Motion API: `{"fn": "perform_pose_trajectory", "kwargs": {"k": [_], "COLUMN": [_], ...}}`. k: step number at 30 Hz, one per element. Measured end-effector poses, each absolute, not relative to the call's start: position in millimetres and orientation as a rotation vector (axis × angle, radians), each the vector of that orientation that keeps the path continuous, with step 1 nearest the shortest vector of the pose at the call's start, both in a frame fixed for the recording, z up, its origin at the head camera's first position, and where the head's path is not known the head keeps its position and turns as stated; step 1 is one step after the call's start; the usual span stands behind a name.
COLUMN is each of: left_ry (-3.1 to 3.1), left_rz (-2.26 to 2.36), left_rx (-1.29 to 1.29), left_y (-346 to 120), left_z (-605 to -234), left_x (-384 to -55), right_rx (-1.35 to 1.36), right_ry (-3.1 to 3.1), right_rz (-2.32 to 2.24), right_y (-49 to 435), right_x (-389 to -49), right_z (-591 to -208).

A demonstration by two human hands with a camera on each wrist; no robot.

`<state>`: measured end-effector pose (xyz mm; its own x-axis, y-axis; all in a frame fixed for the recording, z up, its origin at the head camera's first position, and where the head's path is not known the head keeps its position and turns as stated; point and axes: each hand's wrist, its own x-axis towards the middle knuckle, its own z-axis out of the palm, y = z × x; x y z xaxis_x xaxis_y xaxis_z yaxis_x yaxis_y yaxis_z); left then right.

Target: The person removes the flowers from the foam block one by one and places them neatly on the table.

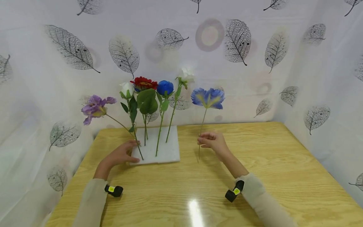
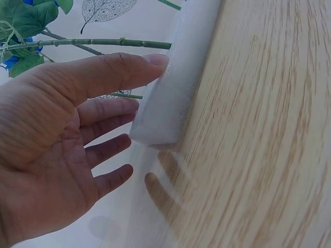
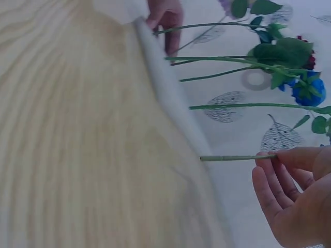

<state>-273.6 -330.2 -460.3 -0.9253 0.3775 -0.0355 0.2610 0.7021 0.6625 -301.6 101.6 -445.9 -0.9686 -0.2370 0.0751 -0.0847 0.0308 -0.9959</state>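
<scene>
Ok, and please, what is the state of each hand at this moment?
Left hand: open, touching the white foam block.
Right hand: closed, holding the blue-violet flower by its stem.

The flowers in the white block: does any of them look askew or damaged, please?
In the head view, the purple flower leans sharply left, while the other flowers in the white block stand more upright. I see no clear damage.

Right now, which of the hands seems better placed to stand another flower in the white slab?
Probably the right hand: it pinches the pale blue flower by its stem, beside the white slab. The left hand touches the slab's left end.
</scene>
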Motion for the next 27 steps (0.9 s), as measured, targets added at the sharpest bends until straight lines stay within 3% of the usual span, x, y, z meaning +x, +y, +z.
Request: {"fn": "perform_pose_trajectory", "kwargs": {"k": [16,27], "left_ry": [2.737,2.732], "left_rz": [1.036,1.038], "left_rx": [0.51,0.486], "left_y": [-330,-330], "left_z": [-461,-460], "left_x": [-273,-271], "right_rx": [-0.278,-0.375], "right_ry": [2.089,2.078], "right_rz": [-1.85,-1.727], "right_y": [100,97], "right_x": [-298,-299], "right_z": [-471,-476]}}
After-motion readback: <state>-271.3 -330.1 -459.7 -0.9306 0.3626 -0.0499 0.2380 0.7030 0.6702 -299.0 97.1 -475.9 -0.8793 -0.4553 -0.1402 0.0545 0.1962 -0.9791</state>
